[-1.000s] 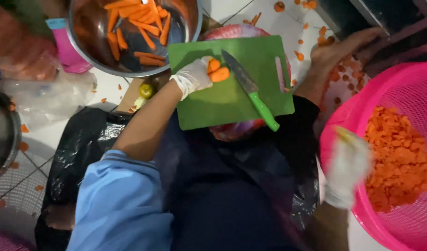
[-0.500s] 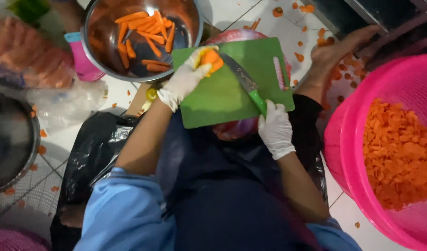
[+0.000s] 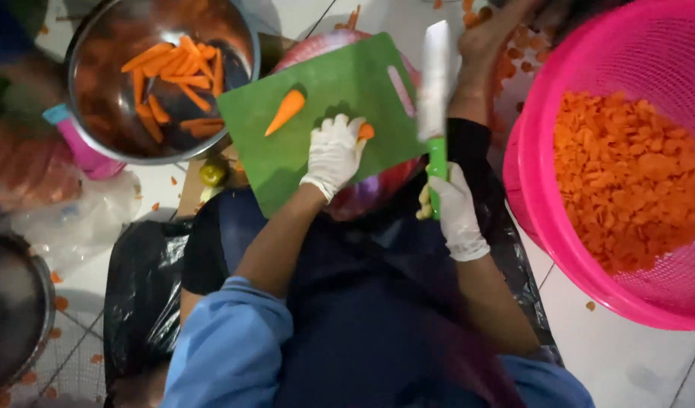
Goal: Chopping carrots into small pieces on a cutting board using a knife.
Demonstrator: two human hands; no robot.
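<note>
Two gloved hands are seen at a green cutting board point(image 3: 287, 151). A carrot piece point(image 3: 366, 131) is pinned at the board's near right part under the curled left hand point(image 3: 334, 153). A green-handled knife point(image 3: 436, 113) is gripped in the closed right hand point(image 3: 453, 211), its blade raised beside the board's right edge. A carrot tip point(image 3: 285, 111) lies mid-board.

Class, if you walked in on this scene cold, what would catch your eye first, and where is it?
The big pink basket of chopped carrot at right stands out. In the middle lies a green cutting board, where the gloved left hand presses a carrot piece and the right hand lifts a green-handled knife.
</note>
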